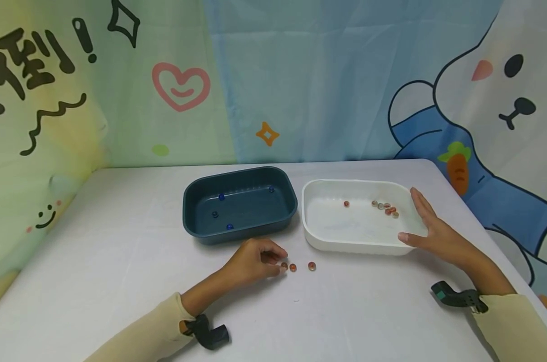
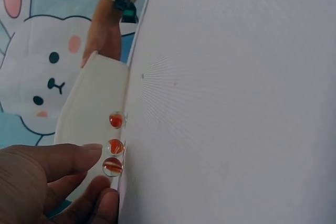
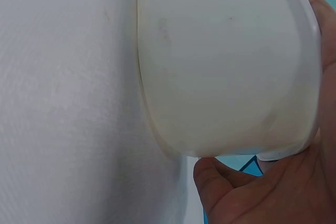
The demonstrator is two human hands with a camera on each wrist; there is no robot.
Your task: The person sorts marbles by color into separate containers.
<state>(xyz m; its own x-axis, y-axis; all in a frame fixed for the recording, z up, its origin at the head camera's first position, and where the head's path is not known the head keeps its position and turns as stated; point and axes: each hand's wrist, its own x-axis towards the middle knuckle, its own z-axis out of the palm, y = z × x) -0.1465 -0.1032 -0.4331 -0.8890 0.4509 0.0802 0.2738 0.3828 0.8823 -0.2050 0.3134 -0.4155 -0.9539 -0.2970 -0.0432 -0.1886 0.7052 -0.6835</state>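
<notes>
My left hand (image 1: pixel 252 262) hovers low over the cloth, with thumb and fingers apart around the leftmost of three orange-and-clear marbles. In the left wrist view the nearest marble (image 2: pixel 112 167) sits just beyond the fingertips. Beside it lies the middle marble (image 1: pixel 293 267), and the third marble (image 1: pixel 311 266) stands a little farther right. My right hand (image 1: pixel 443 241) holds the right end of the white tray (image 1: pixel 355 245), thumb over the rim and fingers against the outer end wall. Inside that tray are several orange and clear marbles (image 1: pixel 388 211).
A dark blue-green tray (image 1: pixel 237 234) stands left of the white one and contains several blue marbles (image 1: pixel 221 197). White cloth (image 1: pixel 337 317) covers the table. Behind it hangs a printed curtain (image 1: pixel 309 85). Each wrist wears a black camera mount (image 1: pixel 210 336).
</notes>
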